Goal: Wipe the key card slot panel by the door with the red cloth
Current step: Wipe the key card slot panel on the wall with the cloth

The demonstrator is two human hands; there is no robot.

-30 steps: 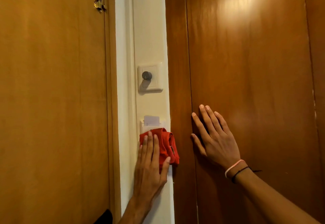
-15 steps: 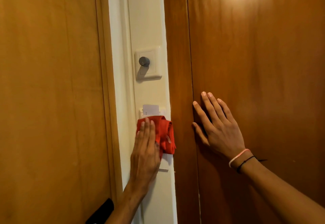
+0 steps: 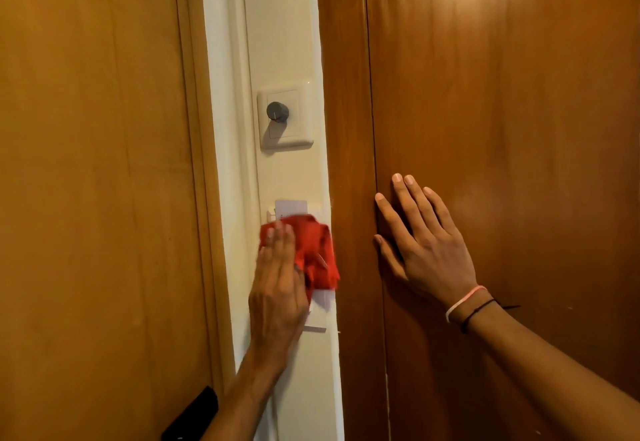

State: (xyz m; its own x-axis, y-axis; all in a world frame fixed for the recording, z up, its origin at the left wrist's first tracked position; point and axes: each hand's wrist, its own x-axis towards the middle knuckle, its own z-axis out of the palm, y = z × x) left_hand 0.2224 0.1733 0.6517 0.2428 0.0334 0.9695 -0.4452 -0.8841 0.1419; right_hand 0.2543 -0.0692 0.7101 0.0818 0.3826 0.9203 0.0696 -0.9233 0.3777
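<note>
The white key card slot panel (image 3: 320,302) sits on a narrow cream wall strip between two wooden doors. A white card (image 3: 291,206) sticks up out of its top. My left hand (image 3: 278,288) presses the bunched red cloth (image 3: 317,250) flat against the panel, so most of the panel is hidden. Only its top edge and lower right corner show. My right hand (image 3: 422,243) lies flat with fingers spread on the dark wooden door (image 3: 502,129) to the right, holding nothing.
Above the panel is a white wall plate with a grey round knob (image 3: 277,111). A lighter wooden door (image 3: 97,198) fills the left side, with a black handle (image 3: 190,416) at the bottom edge.
My left hand and the cloth have shifted slightly left across the panel, uncovering its lower right corner. The view has tilted, so the dial plate sits lower in frame. My right hand stays on the door.
</note>
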